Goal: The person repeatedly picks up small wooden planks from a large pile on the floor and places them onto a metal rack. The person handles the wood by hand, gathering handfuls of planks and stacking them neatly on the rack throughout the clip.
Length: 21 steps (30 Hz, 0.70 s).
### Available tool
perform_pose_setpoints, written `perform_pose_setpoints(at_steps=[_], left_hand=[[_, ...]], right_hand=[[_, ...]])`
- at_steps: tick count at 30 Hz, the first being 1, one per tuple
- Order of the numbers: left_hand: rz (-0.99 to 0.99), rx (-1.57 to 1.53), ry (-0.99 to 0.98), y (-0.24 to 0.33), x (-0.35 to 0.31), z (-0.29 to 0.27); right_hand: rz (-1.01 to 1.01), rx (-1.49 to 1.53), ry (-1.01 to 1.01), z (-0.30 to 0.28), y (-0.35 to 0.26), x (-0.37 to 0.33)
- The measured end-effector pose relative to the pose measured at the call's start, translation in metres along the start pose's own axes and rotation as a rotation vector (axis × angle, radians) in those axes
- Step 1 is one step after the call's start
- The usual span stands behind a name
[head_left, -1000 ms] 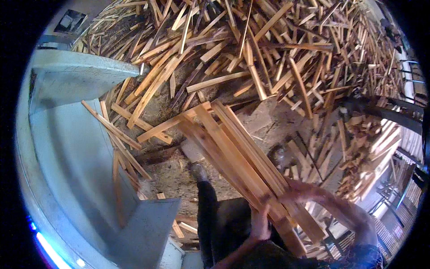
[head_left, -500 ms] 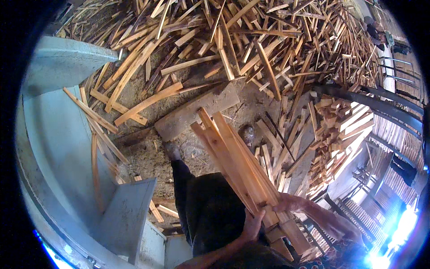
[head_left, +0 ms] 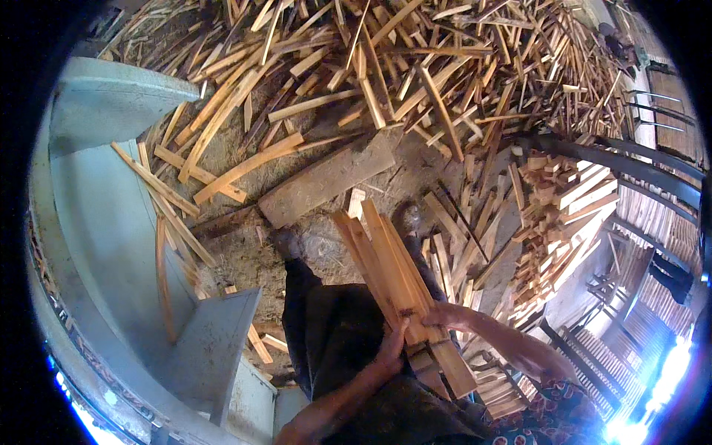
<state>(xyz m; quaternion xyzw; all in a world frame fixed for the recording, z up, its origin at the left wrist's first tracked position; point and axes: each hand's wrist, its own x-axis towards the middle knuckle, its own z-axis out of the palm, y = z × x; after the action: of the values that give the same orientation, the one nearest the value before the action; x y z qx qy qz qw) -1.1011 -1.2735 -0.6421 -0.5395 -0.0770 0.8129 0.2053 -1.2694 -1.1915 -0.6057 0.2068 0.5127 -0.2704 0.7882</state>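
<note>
I hold a bundle of wooden slats (head_left: 386, 259) in front of my dark-clothed lap, its far ends pointing up and slightly left. My left hand (head_left: 391, 347) grips the bundle's left side with the thumb on top. My right hand (head_left: 446, 316) is closed on the right side, a little farther from me. The near ends of the slats extend past my hands, at uneven lengths. A short pale wood piece (head_left: 357, 202) shows just beyond the far ends; whether it touches the bundle I cannot tell.
Loose wood offcuts (head_left: 445, 67) cover the far floor. A wide plank (head_left: 330, 178) lies ahead of my feet. Stacked wood pieces (head_left: 556, 222) stand to the right by a dark metal bar (head_left: 630, 167). A pale blue metal machine body (head_left: 111, 222) curves along the left.
The bundle has come nearer to me and left, and points more straight ahead. Both hands moved left with it, still gripping. The short pale piece now shows beyond its far ends.
</note>
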Motion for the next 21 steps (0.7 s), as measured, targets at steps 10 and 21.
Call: perform_pose_setpoints(at_steps=[10, 21], left_hand=[[0.169, 0.042, 0.059, 0.043, 0.038, -0.045], [0.059, 0.007, -0.044, 0.097, 0.018, -0.054]], right_hand=[[-0.102, 0.118, 0.023, -0.006, -0.024, 0.101], [-0.399, 0.421, -0.084, 0.053, -0.007, 0.100]])
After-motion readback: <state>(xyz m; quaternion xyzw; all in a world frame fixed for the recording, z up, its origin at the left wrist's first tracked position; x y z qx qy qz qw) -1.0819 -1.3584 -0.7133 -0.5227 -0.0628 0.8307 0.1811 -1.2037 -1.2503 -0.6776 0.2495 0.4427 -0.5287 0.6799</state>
